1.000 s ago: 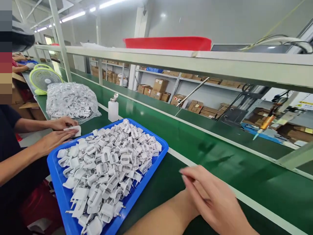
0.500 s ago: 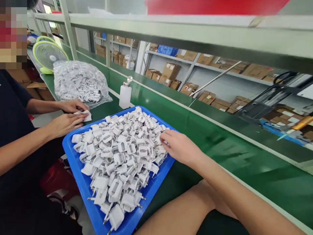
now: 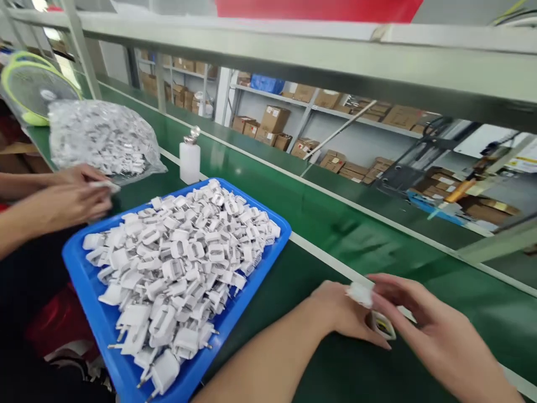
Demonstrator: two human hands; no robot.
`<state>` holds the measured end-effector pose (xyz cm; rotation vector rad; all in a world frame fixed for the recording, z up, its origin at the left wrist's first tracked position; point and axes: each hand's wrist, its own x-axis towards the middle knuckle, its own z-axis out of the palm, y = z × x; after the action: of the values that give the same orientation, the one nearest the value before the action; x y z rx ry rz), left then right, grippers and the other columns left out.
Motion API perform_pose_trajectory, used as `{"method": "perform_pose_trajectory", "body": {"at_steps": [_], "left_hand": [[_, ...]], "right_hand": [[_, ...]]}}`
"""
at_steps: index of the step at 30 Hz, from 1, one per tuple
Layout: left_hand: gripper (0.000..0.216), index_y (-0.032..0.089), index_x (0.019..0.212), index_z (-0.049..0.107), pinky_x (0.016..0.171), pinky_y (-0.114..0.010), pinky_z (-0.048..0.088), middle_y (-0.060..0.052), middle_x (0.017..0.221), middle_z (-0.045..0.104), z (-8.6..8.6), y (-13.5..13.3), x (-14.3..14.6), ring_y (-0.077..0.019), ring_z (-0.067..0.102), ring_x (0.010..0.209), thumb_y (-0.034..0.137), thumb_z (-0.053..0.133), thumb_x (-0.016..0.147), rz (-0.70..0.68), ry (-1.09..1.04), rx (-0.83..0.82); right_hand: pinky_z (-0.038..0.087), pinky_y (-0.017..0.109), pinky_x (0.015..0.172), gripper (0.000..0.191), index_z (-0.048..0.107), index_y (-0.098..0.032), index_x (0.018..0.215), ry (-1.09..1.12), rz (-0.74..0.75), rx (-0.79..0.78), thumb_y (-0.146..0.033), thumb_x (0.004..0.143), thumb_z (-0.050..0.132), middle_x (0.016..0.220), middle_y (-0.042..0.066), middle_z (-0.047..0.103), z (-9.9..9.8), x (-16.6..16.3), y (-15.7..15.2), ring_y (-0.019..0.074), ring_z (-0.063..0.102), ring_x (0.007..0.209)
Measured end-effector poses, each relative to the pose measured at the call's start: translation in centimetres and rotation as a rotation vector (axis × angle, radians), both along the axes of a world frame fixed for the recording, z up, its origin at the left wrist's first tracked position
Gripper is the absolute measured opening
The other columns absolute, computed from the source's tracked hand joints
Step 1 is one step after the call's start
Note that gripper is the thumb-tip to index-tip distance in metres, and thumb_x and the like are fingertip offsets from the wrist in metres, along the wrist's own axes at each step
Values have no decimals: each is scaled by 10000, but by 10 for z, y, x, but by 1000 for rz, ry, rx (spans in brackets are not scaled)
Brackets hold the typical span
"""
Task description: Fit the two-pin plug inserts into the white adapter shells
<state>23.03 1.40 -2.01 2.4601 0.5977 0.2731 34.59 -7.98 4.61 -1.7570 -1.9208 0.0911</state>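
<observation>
My right hand (image 3: 440, 330) pinches a white plug adapter (image 3: 359, 294) at its fingertips, just above the green bench. My left hand (image 3: 342, 313) lies curled beside it, its fingers closed over a small square white piece (image 3: 382, 326) with a dark inside. The two hands meet right of a blue tray (image 3: 255, 277) heaped with several white plug adapters (image 3: 184, 257). Motion blur smears the fingertips a little.
A co-worker's hands (image 3: 71, 198) rub a white piece at the left, beside a clear bag of adapters (image 3: 100, 140). A white pump bottle (image 3: 189, 161) stands behind the tray, a green fan (image 3: 29, 84) at far left. The green conveyor belt (image 3: 377, 240) runs behind; a shelf rail (image 3: 293, 50) overhead.
My right hand reached into the tray's right corner, then came back to the right with a white adapter. My left hand moved in to meet it. The view panned right.
</observation>
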Motion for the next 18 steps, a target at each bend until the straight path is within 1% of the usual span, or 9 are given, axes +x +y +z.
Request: {"method": "perform_pose_trajectory", "body": {"at_steps": [2,4,5,7,9,11,13,15,18], "left_hand": [[532,279,1101,632,800,-320,525,-14,1080,712,-7,-4,1,-266,668,1055,732,632,822,-25,-30,13],[516,271,1086,613,785,-326,510,-20,1061,713,-13,-8,0,-278,673,1027,711,651,818,-9,-63,25],[496,263,1060,612,781,-324,501,-22,1047,713,-15,-10,-1,-279,674,1013,690,668,813,1,-76,20],[444,252,1014,616,776,-312,479,-19,1020,711,-18,-14,-3,-272,671,988,641,692,812,10,-99,2],[398,256,989,622,748,-290,448,2,969,709,-19,-18,-4,-249,666,942,603,701,810,11,-113,-13],[367,261,960,632,701,-268,406,25,904,701,-18,-21,-5,-221,655,878,584,708,801,6,-112,-31],[352,263,930,643,657,-252,363,41,855,692,-16,-24,-6,-194,640,825,573,722,785,3,-107,-51],[337,264,908,657,627,-243,331,53,824,684,-15,-27,-7,-172,625,788,558,742,766,4,-108,-69],[314,264,878,668,602,-237,302,64,777,666,-14,-28,-6,-148,595,735,528,767,742,9,-122,-97]], "right_hand": [[580,329,692,364,649,-260,1085,50,-157,57,-566,892,609,997,60,732,-13,35,-36,252,717,835],[581,351,717,340,639,-240,1055,20,-249,77,-542,907,596,957,68,724,-26,55,-68,251,708,812],[575,356,710,316,638,-234,1054,-21,-259,52,-517,925,576,933,68,715,-32,60,-81,243,697,792],[561,362,715,277,643,-230,1079,-106,-209,-75,-453,978,514,937,73,690,-40,60,-98,231,669,800],[549,386,791,257,650,-234,1107,-163,-126,-212,-392,1014,469,1012,89,650,-41,55,-104,237,640,898],[526,424,884,212,663,-239,1052,-201,-54,-309,-359,1014,492,1108,101,599,-36,50,-101,260,594,1027],[501,447,938,145,651,-232,970,-221,-7,-380,-324,992,541,1185,97,559,-27,47,-95,277,547,1112],[493,435,940,95,619,-220,941,-227,35,-440,-256,980,540,1210,88,546,-19,47,-89,265,542,1112],[501,370,830,82,567,-212,984,-224,38,-497,-175,974,494,1106,70,568,-11,49,-79,221,582,964]]}}
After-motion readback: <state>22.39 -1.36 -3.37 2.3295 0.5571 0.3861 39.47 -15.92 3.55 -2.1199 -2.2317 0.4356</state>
